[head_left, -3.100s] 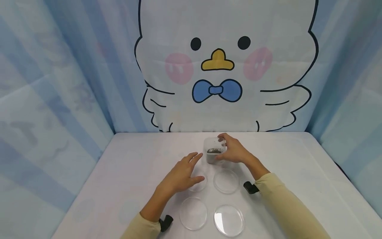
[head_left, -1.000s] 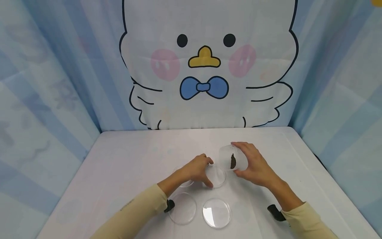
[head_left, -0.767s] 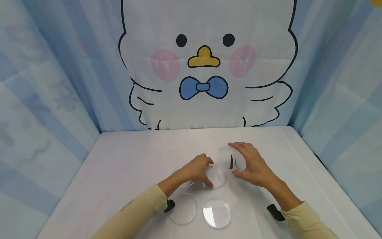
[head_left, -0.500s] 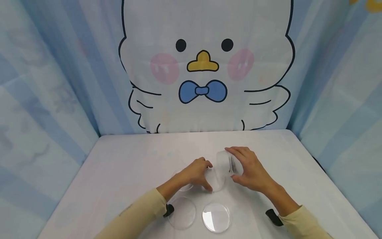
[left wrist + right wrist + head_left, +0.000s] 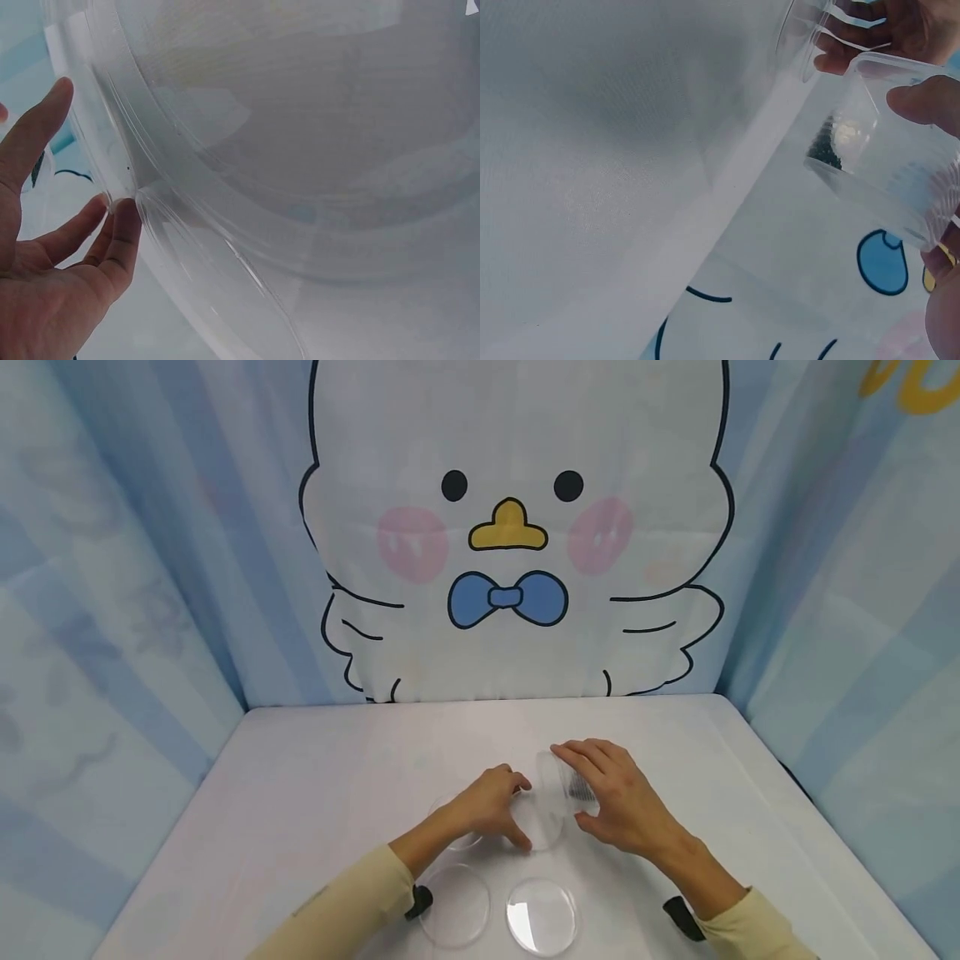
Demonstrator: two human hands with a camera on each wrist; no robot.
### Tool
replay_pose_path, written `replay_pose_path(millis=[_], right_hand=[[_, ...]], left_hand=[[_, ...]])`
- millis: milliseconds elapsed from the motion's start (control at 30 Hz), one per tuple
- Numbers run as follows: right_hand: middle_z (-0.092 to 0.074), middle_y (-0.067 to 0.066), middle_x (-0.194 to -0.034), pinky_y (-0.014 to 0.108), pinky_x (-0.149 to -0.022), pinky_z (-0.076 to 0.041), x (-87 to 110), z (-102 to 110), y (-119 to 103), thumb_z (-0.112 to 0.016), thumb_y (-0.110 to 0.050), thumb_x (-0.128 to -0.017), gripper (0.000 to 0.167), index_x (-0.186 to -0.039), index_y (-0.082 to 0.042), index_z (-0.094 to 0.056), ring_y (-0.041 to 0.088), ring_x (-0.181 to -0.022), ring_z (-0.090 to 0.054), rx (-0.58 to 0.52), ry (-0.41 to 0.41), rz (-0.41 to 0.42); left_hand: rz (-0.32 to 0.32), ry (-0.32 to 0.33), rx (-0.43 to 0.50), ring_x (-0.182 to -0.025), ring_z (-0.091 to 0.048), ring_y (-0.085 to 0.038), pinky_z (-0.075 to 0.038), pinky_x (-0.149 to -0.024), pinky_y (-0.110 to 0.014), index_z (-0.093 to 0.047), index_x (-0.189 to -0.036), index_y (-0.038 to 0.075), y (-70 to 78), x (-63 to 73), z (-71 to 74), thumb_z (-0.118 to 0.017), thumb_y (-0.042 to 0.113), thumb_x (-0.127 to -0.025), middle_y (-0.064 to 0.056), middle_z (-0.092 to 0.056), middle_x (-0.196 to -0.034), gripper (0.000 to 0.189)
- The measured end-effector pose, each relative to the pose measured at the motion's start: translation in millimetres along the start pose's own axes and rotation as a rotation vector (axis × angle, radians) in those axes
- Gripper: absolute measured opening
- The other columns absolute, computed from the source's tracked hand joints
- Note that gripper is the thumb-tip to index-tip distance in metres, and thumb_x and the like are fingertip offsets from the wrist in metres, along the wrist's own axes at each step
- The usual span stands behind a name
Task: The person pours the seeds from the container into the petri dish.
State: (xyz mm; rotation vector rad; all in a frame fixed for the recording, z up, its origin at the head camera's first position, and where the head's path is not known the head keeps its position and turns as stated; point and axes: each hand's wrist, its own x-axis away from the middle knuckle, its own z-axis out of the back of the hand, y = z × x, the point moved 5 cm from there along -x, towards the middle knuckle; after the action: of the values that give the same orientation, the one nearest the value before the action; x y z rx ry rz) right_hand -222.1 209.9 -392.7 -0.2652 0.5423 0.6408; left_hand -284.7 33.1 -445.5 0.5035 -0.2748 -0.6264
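Note:
My right hand (image 5: pixel 618 797) grips a clear plastic box (image 5: pixel 551 781), tilted with its mouth to the left. In the right wrist view, dark grains (image 5: pixel 826 146) gather along the lower side of the box, and my thumb (image 5: pixel 922 103) presses its outside. Directly under the mouth is a round clear petri dish (image 5: pixel 549 831) on the table. The thumb and fingers of my left hand (image 5: pixel 491 802) hold that dish by its left edge; in the left wrist view, the fingertips (image 5: pixel 126 214) touch a clear rim. Whether grains lie in this dish I cannot tell.
Another petri dish (image 5: pixel 438 806) is partly hidden behind my left hand. Two more dishes, a left one (image 5: pixel 456 906) and a right one (image 5: pixel 542 917), lie nearer the front of the white table (image 5: pixel 322 777). A printed curtain (image 5: pixel 517 652) hangs behind the table.
My right hand has lifted the box, brought it over the dish and tipped it steadily further left. My left hand has moved right onto that dish's edge and since stayed there.

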Motion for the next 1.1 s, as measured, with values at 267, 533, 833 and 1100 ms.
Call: replay_pose_path(millis=[267, 533, 833, 1100], right_hand=[[-0.063, 0.008, -0.141, 0.057, -0.11, -0.045, -2.4, -1, -6, -0.103, -0.012, -0.054, 0.104, -0.147, -0.014, -0.057, 0.033, -0.131, -0.054, 0.023, -0.01, 0.003], [-0.063, 0.008, -0.142, 0.056, -0.111, -0.044, -5.4, -3, -11, -0.103, -0.011, -0.054, 0.104, -0.147, -0.014, -0.057, 0.032, -0.131, -0.054, 0.041, -0.02, 0.02], [-0.064, 0.008, -0.14, 0.054, -0.11, -0.045, -8.5, -2, -18, -0.103, -0.01, -0.052, 0.103, -0.145, -0.012, -0.058, 0.033, -0.127, -0.057, 0.077, -0.01, 0.079], [-0.064, 0.009, -0.14, 0.053, -0.11, -0.045, -9.6, -2, -22, -0.102, -0.008, -0.052, 0.103, -0.145, -0.011, -0.058, 0.033, -0.126, -0.058, 0.091, -0.005, 0.113]], left_hand=[[0.011, -0.002, 0.004, -0.103, -0.06, -0.018, -0.054, -0.092, -0.029, -0.069, -0.131, 0.007, 0.5, 0.0, -0.1, -0.103, 0.033, -0.062, -0.007, -0.064, -0.114, 0.081], [0.008, 0.008, -0.003, -0.101, -0.059, -0.016, -0.053, -0.091, -0.027, -0.069, -0.13, 0.006, 0.6, 1.0, 1.9, -0.104, 0.031, -0.06, -0.007, -0.064, -0.113, 0.082], [-0.008, 0.012, -0.02, -0.101, -0.061, -0.016, -0.054, -0.091, -0.025, -0.07, -0.13, 0.005, 0.8, 0.4, 2.9, -0.104, 0.032, -0.06, -0.008, -0.066, -0.115, 0.082], [0.002, 0.007, -0.032, -0.101, -0.062, -0.016, -0.054, -0.092, -0.025, -0.07, -0.13, 0.006, 0.6, 1.3, 1.8, -0.103, 0.033, -0.061, -0.008, -0.066, -0.115, 0.081]])
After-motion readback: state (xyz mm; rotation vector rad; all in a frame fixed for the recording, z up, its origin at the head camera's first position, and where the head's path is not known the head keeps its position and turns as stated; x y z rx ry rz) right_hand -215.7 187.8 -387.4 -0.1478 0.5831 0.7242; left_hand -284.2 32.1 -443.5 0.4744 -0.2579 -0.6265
